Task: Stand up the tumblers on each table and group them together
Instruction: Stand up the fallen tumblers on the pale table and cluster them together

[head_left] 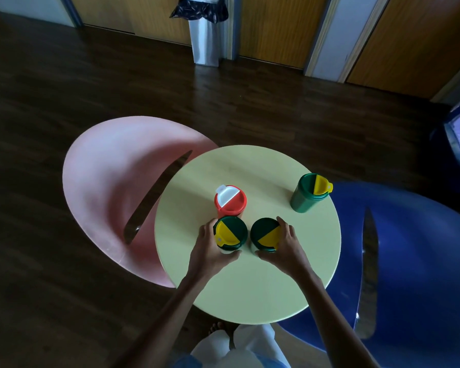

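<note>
On the round pale yellow table [250, 288] stand several tumblers, all upright. My left hand [210, 251] grips a tumbler with a green and yellow lid [230, 231]. Beside it, my right hand [284, 248] grips a second tumbler with a green and yellow lid [264, 233]. The two held tumblers stand close together with a small gap. Just behind the left one, a red tumbler with a white flap [230, 200] nearly touches it. A green tumbler with a yellow flap [310, 192] stands apart at the table's right edge.
A pink chair [112, 187] is tucked against the table's left side and a blue chair [409, 261] against its right. A metal bin [205, 35] stands by the far wall. The floor is dark wood. My legs show below the table's near edge.
</note>
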`<action>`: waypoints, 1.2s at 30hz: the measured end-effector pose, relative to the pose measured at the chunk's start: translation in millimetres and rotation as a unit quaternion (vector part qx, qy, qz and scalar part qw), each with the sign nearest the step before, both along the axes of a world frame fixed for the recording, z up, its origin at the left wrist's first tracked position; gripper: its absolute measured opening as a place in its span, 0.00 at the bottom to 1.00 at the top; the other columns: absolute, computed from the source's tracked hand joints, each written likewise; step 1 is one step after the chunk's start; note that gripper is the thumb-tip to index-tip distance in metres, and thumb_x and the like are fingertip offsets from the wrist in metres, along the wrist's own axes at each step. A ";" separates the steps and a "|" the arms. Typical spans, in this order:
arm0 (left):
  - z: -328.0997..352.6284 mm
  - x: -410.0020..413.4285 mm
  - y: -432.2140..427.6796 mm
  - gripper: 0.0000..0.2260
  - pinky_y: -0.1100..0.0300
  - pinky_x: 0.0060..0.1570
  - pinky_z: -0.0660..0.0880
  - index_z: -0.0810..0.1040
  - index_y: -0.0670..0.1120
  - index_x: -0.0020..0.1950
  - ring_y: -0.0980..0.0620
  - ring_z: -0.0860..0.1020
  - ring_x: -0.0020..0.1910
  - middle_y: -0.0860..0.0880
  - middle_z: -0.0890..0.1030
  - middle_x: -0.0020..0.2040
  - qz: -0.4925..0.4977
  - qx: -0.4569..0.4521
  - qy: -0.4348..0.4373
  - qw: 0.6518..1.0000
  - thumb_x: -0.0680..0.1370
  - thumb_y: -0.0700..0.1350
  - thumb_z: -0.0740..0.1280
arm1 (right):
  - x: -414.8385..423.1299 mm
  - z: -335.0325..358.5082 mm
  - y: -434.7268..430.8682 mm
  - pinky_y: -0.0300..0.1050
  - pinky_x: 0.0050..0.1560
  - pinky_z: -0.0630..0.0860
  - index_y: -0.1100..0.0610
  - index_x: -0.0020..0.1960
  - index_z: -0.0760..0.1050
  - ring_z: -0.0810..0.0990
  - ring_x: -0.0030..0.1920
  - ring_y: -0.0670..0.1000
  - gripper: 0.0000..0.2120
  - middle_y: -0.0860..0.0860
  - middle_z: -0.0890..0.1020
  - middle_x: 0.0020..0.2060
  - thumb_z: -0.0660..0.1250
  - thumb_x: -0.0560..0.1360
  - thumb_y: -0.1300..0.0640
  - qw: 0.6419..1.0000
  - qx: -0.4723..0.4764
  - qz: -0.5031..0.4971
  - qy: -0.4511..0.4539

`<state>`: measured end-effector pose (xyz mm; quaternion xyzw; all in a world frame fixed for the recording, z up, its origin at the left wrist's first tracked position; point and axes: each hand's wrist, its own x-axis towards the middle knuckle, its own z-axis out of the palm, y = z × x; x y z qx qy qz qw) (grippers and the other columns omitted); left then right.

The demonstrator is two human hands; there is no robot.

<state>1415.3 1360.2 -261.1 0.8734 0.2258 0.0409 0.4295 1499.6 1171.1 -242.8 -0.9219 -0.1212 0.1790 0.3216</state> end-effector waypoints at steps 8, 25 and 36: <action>-3.0 -0.7 -3.6 0.36 0.64 0.48 0.75 0.68 0.50 0.65 0.57 0.73 0.54 0.55 0.73 0.57 0.004 -0.026 -0.048 0.998 0.61 0.50 0.79 | -0.9 0.4 0.5 0.48 0.55 0.74 0.54 0.72 0.60 0.72 0.62 0.55 0.45 0.54 0.70 0.66 0.78 0.61 0.51 0.999 0.025 -0.022 -0.013; -1.2 5.6 -11.4 0.38 0.62 0.49 0.74 0.66 0.50 0.66 0.55 0.73 0.57 0.52 0.73 0.60 -0.012 -0.020 -0.033 0.999 0.61 0.51 0.79 | 5.9 2.8 -9.1 0.48 0.54 0.74 0.53 0.72 0.58 0.72 0.62 0.54 0.45 0.53 0.69 0.66 0.78 0.62 0.49 1.000 0.013 -0.023 -0.008; 10.4 5.4 -5.1 0.41 0.61 0.45 0.73 0.63 0.52 0.69 0.61 0.71 0.53 0.58 0.69 0.59 -0.006 0.008 -0.012 1.000 0.62 0.62 0.75 | 12.6 5.1 -16.6 0.53 0.56 0.76 0.52 0.73 0.56 0.70 0.66 0.54 0.48 0.52 0.67 0.68 0.75 0.62 0.40 0.999 -0.042 0.004 0.007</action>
